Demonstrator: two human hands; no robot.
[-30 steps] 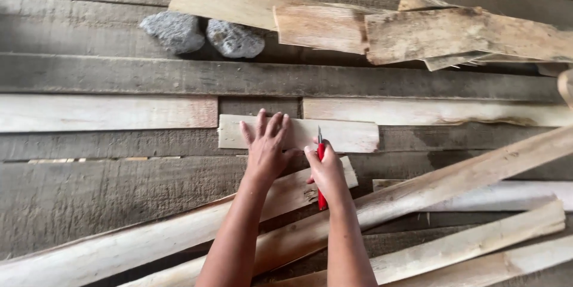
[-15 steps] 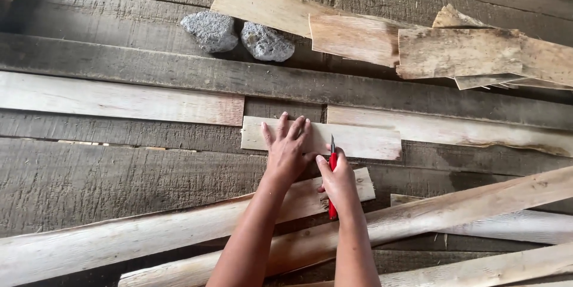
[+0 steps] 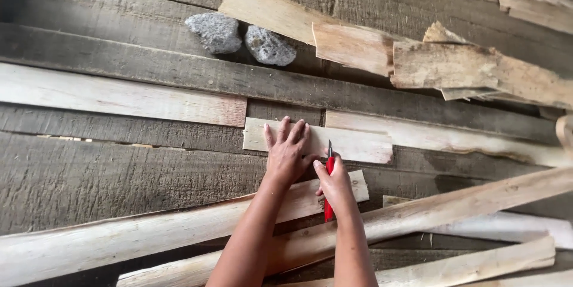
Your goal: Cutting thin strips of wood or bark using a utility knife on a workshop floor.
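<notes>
Presently: hands on short pale board [image 3: 352, 143], grey plank floor [image 3: 119, 179].
Left hand [image 3: 287, 155] flat, fingers spread, pressing board; right hand [image 3: 335, 182] clenched around red utility knife [image 3: 327, 188], blade tip at board edge.

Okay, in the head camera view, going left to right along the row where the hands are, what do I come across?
Long pale plank → left hand flat on the short pale board → right hand holding the red utility knife → long pale strip running to the right edge.
</notes>
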